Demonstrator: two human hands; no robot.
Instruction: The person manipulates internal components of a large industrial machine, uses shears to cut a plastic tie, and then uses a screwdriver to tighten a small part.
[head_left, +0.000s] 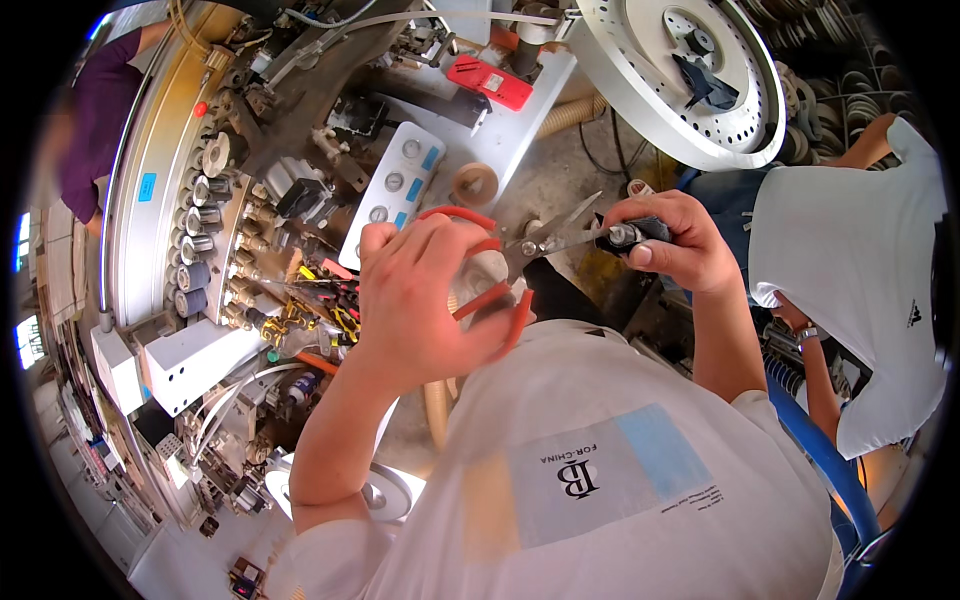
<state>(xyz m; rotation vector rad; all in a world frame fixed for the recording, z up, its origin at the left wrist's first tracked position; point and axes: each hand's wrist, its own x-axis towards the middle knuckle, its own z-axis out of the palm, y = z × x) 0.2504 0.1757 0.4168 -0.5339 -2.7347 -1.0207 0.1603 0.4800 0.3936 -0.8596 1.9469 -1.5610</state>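
Note:
My left hand is closed around the red-handled scissors, with its fingers at the handle loops. The blades are spread apart and point right. In my right hand is a small black piece with a silvery metal part, pinched between thumb and fingers. The lower blade's tip reaches this piece; whether it is cutting into it I cannot tell. Both hands are raised in front of my white shirt.
A large white wheel stands at the far right. Beyond my left hand are a white control panel with knobs and a red box. Tools and spools crowd the left-hand machine. A person in white is close on the right.

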